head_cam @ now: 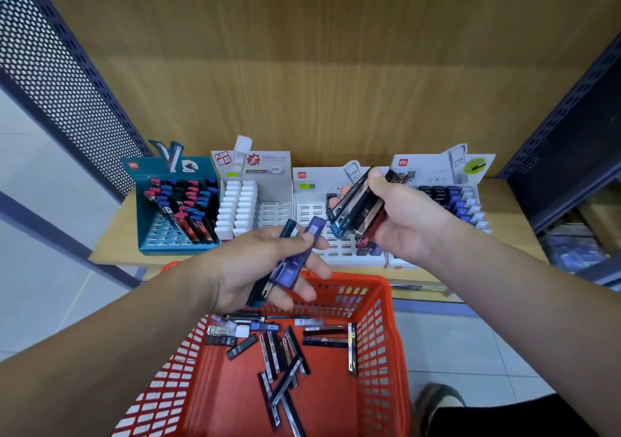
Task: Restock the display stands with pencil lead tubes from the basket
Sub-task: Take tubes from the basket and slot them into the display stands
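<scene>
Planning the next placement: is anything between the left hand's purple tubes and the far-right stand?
Yes: the right hand, gripping a bundle of dark tubes, hangs between the purple tubes in the left hand and the far-right stand.

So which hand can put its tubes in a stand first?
The right hand: it holds dark tubes right over a white stand with empty slots. The left hand holds purple tubes further back, near the basket.

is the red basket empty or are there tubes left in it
Not empty: loose lead tubes lie scattered across the bottom of the red basket, with much of its floor bare.
</scene>
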A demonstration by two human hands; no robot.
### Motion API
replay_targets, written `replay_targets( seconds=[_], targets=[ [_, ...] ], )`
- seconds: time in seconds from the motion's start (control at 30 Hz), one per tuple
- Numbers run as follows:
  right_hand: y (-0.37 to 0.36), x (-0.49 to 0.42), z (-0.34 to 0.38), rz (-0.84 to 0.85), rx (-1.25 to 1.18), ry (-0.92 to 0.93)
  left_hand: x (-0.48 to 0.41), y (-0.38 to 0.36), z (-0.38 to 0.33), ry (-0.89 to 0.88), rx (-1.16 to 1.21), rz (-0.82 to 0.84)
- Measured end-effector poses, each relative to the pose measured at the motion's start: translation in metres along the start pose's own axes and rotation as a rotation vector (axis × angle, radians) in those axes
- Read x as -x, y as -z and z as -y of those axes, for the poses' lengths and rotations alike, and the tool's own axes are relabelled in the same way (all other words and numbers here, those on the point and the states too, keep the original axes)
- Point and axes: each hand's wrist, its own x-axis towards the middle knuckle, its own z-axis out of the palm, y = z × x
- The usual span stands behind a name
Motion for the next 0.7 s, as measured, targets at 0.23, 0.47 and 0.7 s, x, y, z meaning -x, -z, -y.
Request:
replay_targets(
  seconds=[0.23,0.47,0.7],
  targets=[
    [0.008,-0.001,0.004,0.029,0.100,-0.012,-0.009,0.000,-0.005,-0.101,-0.080,-0.235],
    [0.024,0.003,0.006,0.137,0.272,-0.119,-0.025,-0.028,-0.018,-0.168,-0.124,-0.239],
    [0.036,0.007,0.012,0.107,0.008,-0.037,-0.041,-0.051,-0.017,-0.177,-0.003,-0.263]
  ],
)
